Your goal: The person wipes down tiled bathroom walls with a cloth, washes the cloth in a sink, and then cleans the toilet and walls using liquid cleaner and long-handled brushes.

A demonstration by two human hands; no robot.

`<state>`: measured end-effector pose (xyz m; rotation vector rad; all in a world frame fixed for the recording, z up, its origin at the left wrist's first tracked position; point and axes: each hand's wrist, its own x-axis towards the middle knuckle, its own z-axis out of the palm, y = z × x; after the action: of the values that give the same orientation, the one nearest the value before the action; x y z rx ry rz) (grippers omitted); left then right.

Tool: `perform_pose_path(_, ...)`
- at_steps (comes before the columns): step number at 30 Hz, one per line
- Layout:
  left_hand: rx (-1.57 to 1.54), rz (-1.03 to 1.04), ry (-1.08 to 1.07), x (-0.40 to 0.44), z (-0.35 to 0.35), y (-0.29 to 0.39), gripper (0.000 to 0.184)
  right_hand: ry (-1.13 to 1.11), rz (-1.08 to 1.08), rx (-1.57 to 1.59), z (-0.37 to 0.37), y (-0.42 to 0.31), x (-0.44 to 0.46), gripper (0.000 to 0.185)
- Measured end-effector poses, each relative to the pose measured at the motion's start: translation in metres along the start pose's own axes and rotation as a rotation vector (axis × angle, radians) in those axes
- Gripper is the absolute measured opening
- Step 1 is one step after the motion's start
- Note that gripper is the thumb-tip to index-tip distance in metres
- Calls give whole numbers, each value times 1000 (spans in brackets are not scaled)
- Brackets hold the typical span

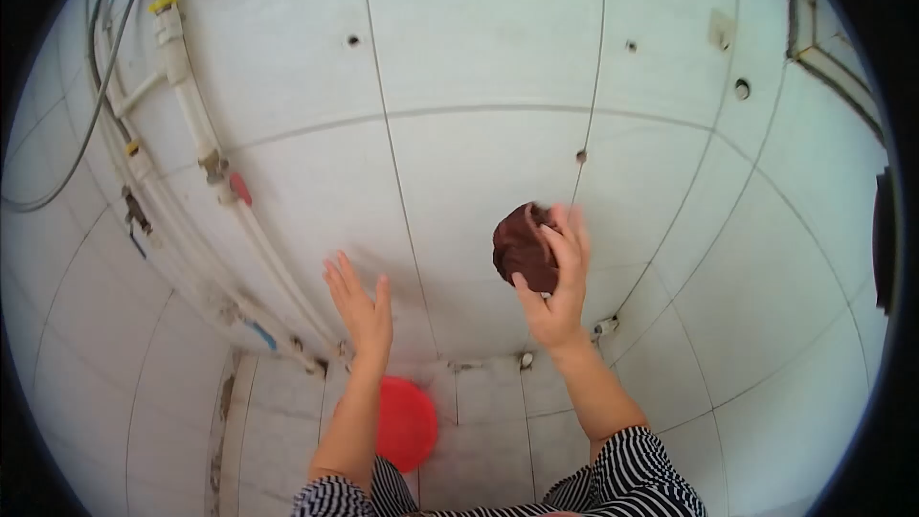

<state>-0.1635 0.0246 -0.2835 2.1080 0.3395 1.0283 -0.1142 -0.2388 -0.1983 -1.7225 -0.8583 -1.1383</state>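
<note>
A dark brown cloth (522, 247), bunched up, is gripped in my right hand (565, 273) in front of the white tiled wall (479, 172). The thumb sits at its lower edge and the fingers curl over its right side. Whether the cloth touches the tiles I cannot tell. My left hand (360, 311) is raised to the left of it, fingers stretched out and thumb apart, holding nothing. Below my left forearm a red basin (407, 426) stands on the tiled floor, partly hidden by the arm.
White pipes (177, 67) with a red-handled valve (239, 189) run down the wall at the left. A shower hose (96, 115) loops at the upper left. A small fitting (605, 327) sticks out low at the right. A framed opening (833, 48) is at the upper right.
</note>
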Motion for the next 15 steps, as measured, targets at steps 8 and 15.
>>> perform_pose_path(8,117,-13,-78,16,23,-37,100,-151,-557,-713,103,61,14,56)
perform_pose_path(15,57,-9,-87,16,13,-32,97,-38,-815,-750,51,70,203,47)
